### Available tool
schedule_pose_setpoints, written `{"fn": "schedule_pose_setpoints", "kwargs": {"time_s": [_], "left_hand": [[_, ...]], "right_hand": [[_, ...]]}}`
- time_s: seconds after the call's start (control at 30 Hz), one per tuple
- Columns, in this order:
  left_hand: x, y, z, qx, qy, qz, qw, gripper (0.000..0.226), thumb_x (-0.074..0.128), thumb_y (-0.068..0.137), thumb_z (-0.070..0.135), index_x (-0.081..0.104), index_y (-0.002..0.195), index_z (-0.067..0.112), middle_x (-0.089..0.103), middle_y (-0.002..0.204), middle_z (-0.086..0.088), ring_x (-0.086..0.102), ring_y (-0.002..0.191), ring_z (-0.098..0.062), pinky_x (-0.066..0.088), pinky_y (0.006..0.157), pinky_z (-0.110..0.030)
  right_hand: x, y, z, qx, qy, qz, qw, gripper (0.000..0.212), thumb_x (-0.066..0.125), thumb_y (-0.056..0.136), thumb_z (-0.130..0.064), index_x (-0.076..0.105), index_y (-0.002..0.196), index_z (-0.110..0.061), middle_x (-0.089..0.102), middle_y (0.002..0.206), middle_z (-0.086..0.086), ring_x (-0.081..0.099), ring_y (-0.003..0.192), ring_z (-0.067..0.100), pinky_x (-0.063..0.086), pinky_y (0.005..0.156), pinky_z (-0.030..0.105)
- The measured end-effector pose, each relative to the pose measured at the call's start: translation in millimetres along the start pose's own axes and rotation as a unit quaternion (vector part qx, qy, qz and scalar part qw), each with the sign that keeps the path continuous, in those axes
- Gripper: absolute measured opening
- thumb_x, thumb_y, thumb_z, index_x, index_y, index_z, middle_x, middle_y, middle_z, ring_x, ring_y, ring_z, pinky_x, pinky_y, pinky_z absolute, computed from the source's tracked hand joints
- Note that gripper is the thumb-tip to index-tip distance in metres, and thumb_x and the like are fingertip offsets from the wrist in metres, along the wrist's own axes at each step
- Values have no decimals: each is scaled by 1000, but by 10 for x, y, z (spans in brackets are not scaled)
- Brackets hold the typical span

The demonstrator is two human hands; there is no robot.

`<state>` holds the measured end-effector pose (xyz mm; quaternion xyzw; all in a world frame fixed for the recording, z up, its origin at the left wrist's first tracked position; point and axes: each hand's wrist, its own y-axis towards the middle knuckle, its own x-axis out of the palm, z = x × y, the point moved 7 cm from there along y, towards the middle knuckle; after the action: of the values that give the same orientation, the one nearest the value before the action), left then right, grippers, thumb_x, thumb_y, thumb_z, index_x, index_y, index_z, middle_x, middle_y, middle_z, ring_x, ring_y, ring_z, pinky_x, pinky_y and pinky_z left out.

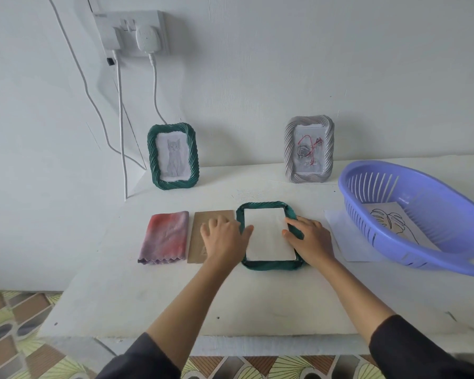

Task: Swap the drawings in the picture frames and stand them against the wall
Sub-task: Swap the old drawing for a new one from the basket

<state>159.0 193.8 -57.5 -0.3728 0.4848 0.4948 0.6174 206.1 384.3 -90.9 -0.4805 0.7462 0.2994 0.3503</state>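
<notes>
A green rope-edged picture frame (268,265) lies face down in the middle of the table, with a white sheet (267,236) set in its back. My left hand (225,239) rests flat on the frame's left edge, its thumb on the sheet. On the frame's right edge my right hand (308,236) presses down, fingertips touching the paper. A brown cardboard backing (199,236) lies just left of the frame, partly under my left hand. A second green frame (173,157) with a cat drawing and a grey frame (309,149) with a rose drawing stand against the wall.
A folded pink-purple cloth (164,236) lies left of the cardboard. A purple plastic basket (422,228) at the right holds a leaf line drawing (394,222) and sits over a white sheet (345,239). Cables (121,127) hang from a wall socket at the back left.
</notes>
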Motion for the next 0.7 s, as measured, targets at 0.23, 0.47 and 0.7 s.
{"fn": "schedule_pose_setpoints", "kwargs": {"time_s": [0.23,0.47,0.7], "left_hand": [[159,-101,81,-25,-67,20,997,42,52,89,46,60,121,20,47,132,-2,37,126,-25,19,111,-38],[175,-91,18,-71,-127,23,989,37,61,84,42,65,113,19,47,132,-2,38,123,-26,23,108,-37],[118,-94,1,-97,-181,33,978,42,70,78,37,63,117,23,49,131,-2,38,123,-27,24,108,-37]], "right_hand": [[-6,9,-13,-3,1,2,1000,42,48,90,-42,50,131,-33,46,141,-8,36,132,16,27,112,36],[-4,11,-12,-6,-6,1,1000,43,48,90,-43,49,132,-33,46,142,-7,35,132,15,26,112,36],[1,17,-8,-5,-10,2,1000,42,48,90,-43,49,131,-32,47,141,-8,36,132,15,26,112,36]]}}
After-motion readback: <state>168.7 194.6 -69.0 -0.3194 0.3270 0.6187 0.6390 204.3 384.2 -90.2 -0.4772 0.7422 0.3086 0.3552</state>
